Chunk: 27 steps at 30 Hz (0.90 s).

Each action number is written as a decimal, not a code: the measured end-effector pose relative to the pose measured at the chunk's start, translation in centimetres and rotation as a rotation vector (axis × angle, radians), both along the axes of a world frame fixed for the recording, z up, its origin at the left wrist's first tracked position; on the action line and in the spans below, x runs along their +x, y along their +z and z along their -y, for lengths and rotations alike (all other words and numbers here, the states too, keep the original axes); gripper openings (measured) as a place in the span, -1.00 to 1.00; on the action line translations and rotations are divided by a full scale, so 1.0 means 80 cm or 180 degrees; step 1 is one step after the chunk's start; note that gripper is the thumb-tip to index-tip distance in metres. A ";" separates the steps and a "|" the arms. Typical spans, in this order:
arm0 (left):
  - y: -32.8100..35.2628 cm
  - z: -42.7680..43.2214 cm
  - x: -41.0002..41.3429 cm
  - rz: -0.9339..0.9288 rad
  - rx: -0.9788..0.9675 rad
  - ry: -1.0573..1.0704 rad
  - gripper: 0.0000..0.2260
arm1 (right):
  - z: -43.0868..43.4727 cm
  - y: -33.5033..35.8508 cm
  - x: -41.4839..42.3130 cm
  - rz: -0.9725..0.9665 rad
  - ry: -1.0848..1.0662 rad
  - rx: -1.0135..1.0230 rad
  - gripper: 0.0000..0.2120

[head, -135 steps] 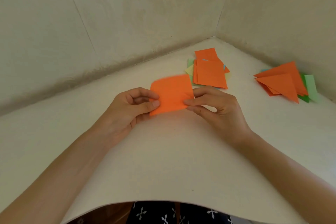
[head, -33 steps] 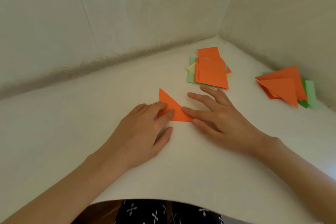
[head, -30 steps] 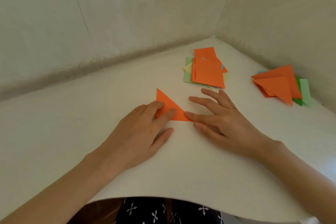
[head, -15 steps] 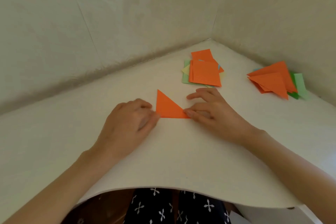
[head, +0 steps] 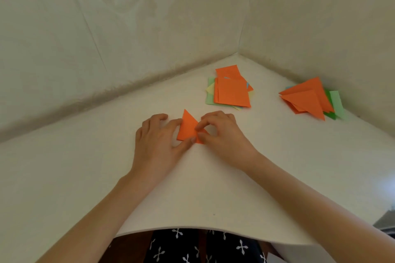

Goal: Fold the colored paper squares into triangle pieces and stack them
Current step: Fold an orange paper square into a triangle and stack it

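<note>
An orange paper triangle (head: 187,127) lies on the white table (head: 85,166) in front of me. My left hand (head: 158,141) rests on the table with its forefinger against the triangle's left edge and its thumb at the bottom edge. My right hand (head: 222,134) pinches the triangle's right corner between thumb and forefinger and lifts it over towards the middle. A pile of unfolded squares (head: 233,93), orange on top with green and yellow beneath, lies behind. A stack of folded triangles (head: 305,100), mostly orange over green, lies at the far right.
Two pale walls (head: 128,38) meet in a corner just behind the paper piles. The table's curved front edge (head: 192,229) sits over my lap. A light green strip (head: 336,102) pokes out beside the triangle stack.
The orange square was folded into a triangle and pressed flat. Now my right hand has taken hold of its right corner and lifted it inward, and my left hand has closed in on the left edge.
</note>
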<state>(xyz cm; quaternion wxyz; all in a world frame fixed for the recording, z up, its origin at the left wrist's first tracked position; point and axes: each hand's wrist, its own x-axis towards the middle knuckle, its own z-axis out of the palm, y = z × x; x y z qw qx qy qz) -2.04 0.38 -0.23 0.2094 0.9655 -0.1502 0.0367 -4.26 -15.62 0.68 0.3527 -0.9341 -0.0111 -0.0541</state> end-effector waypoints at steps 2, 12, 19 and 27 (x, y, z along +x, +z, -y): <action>0.000 -0.001 0.001 -0.0047 -0.0019 -0.0066 -0.52 | -0.003 -0.001 -0.001 0.0164 0.0125 -0.0120 -0.62; 0.002 0.000 0.006 -0.0163 -0.0376 -0.0154 -0.71 | 0.020 0.015 0.020 0.0075 0.1392 -0.0997 -0.59; 0.000 0.000 0.007 -0.0087 -0.0459 -0.0055 -0.72 | 0.047 0.017 0.011 -0.0060 0.1069 -0.1178 -0.47; 0.003 0.003 0.005 -0.0086 -0.0426 -0.0066 -0.77 | 0.049 0.016 0.010 -0.0174 0.0779 -0.1141 -0.52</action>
